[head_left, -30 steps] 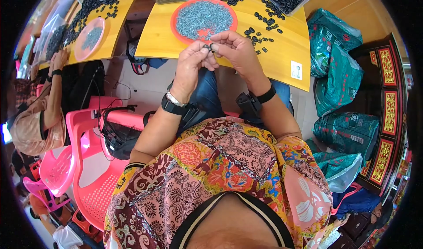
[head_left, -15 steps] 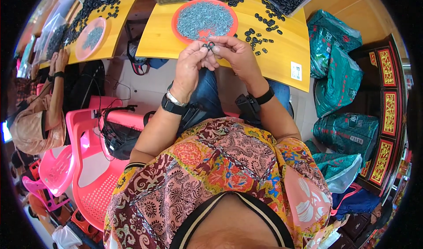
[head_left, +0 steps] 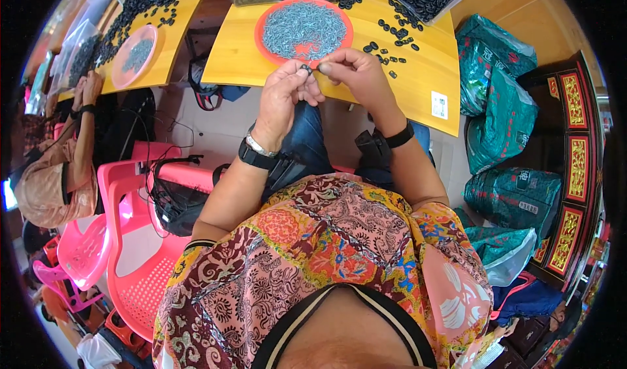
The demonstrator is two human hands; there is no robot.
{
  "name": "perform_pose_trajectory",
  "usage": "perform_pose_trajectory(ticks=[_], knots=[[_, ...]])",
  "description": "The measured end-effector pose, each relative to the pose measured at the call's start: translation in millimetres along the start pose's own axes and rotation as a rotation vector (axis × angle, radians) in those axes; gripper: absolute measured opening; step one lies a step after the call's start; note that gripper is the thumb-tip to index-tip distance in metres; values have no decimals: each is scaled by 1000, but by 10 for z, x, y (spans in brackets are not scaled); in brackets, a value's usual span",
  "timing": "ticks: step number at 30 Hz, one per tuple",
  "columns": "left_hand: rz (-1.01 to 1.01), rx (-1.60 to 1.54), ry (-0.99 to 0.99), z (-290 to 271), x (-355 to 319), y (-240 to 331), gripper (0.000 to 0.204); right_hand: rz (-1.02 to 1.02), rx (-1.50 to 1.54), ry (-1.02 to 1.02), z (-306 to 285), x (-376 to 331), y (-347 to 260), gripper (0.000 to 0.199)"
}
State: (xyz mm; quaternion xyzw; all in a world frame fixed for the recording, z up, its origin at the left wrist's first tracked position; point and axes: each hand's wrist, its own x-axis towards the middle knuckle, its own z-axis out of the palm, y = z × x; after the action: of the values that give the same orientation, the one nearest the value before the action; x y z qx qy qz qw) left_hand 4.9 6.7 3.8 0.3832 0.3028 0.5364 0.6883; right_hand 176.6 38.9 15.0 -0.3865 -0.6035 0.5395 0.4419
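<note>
While left hand (head_left: 285, 95) pinches small ring (head_left: 305, 69), right hand (head_left: 357, 75) touching, table edge (head_left: 392, 104) near

Bright, even daylight across your view; no hard shadows. The yellow table (head_left: 418, 75) is well lit with only a soft sheen, no blown-out glare. Faint shade sits under the table edge, over your knees. Your hands, left hand (head_left: 286, 95) and right hand (head_left: 356, 75), are sharp enough to show knuckles, though the small dark piece (head_left: 305, 68) pinched between them is too tiny to resolve. Strong fisheye bend: you see the table edges curve, and a black ring closes off the corners. Toward the rim, the pink chair (head_left: 130, 238) and green bags (head_left: 503, 108) stretch and soften. Your patterned shirt (head_left: 326, 258), closest to the lens, looms large and slightly soft.
</note>
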Motion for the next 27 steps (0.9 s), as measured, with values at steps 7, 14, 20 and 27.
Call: perform_pose_trajectory(ticks=[7,14,20,27], knots=[[-36,227,88,0,20,-76,14,99,78,-40,-72,138,-40,15],[-29,254,87,-13,25,-74,15,100,23,-130,-58,154,-93,17],[-33,258,85,-11,25,-72,15,73,-32,-153,-59,161,-101,16],[-31,249,102,9,25,-64,14,21,20,-90,-38,152,-90,16]])
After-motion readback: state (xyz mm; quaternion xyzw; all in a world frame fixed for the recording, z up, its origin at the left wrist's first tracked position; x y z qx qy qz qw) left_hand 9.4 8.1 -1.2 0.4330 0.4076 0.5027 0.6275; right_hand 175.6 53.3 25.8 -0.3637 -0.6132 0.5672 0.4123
